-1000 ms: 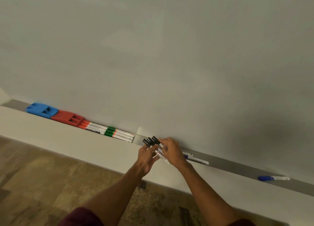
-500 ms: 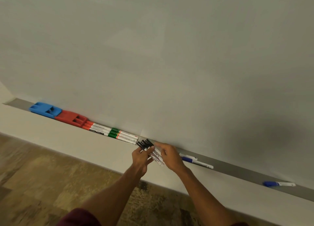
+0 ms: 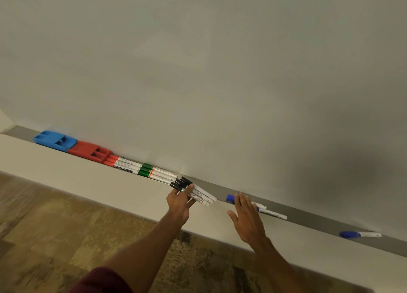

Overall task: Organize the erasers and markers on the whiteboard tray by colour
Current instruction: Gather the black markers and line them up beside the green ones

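A grey tray runs along the foot of the whiteboard. From its left end lie a blue eraser, a red eraser, red-capped markers and green-capped markers. My left hand grips a bundle of black-capped markers low over the tray, right of the green ones. My right hand is open with fingers spread, reaching over a blue-capped marker on the tray. Another blue-capped marker rests further right.
The whiteboard fills the upper view. A pale ledge fronts the tray. Brown patterned floor lies below.
My right hand has let go of the black markers and moved right over the blue marker. The left hand has carried the bundle down to the tray, next to the green markers.
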A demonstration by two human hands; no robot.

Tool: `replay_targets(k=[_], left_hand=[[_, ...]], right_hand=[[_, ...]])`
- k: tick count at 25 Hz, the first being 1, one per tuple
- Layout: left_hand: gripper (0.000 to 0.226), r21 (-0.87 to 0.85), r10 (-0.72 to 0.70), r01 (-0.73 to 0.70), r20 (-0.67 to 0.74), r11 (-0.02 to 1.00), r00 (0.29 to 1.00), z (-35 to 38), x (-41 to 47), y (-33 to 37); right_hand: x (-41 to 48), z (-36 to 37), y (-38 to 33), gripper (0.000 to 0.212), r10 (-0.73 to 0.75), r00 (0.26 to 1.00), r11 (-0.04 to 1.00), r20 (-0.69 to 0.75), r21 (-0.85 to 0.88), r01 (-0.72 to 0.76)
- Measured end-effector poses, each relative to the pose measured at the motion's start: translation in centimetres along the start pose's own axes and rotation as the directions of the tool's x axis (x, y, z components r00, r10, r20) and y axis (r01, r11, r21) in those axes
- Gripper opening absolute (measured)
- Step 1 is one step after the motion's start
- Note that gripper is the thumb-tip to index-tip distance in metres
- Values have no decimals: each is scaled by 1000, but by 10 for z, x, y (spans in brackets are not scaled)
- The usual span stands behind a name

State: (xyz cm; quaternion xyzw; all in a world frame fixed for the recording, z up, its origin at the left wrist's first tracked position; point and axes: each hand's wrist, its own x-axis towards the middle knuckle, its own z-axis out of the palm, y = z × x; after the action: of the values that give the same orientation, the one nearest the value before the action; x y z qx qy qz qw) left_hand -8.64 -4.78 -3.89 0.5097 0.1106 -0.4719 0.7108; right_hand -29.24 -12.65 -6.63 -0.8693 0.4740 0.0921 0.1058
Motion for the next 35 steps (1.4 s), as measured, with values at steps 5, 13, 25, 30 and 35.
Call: replay_targets(k=[5,13,25,30,35], left_hand=[[38,-21,-15,16,6,1000,1000,7,-4,-4],[39,-101,-26,34,79,994,997,25,-7,-2],[38,-141,14,-3,79,990,997,22,4,3],[39,58,90,-92,33,994,995,22,11,13],[25,663,547,-492,146,565,824,13,17,26]], right_hand=[[-7,-5,27,103,53,998,998,-28,-16,-53],[20,-35,-50,44,185,981,400,-60,917,-19],[40,-42,-94,17,339,904,-250,259,952,-179],[45,-42,-91,10,350,906,-178,237,967,-184],[52,-37,-80,10,419,881,-53,219,975,-217]])
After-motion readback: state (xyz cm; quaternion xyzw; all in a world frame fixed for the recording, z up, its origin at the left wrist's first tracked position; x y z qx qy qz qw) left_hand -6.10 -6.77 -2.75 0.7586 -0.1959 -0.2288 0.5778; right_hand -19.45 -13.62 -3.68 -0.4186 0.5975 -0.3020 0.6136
